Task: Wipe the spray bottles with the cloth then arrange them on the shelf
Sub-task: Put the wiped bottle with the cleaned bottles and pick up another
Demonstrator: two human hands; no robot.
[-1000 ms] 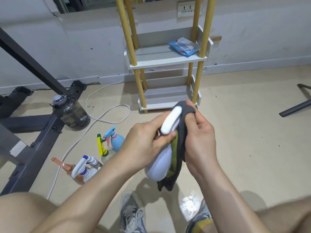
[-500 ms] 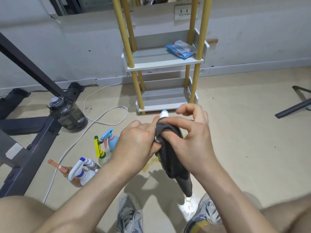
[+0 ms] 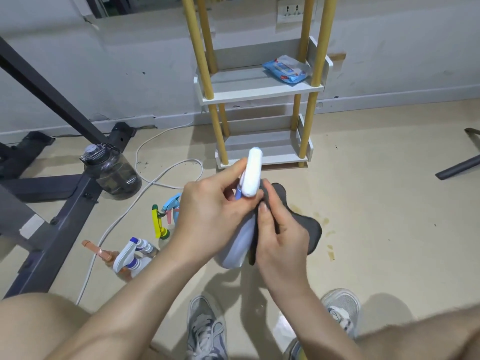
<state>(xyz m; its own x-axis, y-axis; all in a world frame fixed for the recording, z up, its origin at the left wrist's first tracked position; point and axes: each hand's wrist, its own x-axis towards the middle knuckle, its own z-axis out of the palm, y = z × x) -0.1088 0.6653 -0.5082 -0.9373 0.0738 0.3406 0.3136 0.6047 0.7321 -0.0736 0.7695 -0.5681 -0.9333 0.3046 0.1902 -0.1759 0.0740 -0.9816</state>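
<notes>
My left hand (image 3: 207, 211) grips the neck of a white spray bottle (image 3: 253, 175) with a pale lilac body, held above the floor. My right hand (image 3: 279, 235) holds a dark grey cloth (image 3: 298, 222) against the bottle's right side, fingers curled round the cloth. Several other spray bottles wait on the floor at the left: a light blue one (image 3: 172, 206), one with a yellow trigger (image 3: 158, 224), a white and blue one (image 3: 131, 253) and an orange one (image 3: 100, 253). The white shelf with yellow posts (image 3: 259, 94) stands by the wall ahead.
A blue wipes packet (image 3: 285, 70) lies on the upper shelf board. A dark water jug (image 3: 111, 170), a white cable (image 3: 166, 172) and a black metal frame (image 3: 52, 203) occupy the floor at the left. A dark bar (image 3: 459, 167) lies at the right. My shoes (image 3: 205, 328) are below.
The cloth has slid off the bottle's head, down to its right side, so the white trigger head now shows. My right hand dropped lower along the bottle.
</notes>
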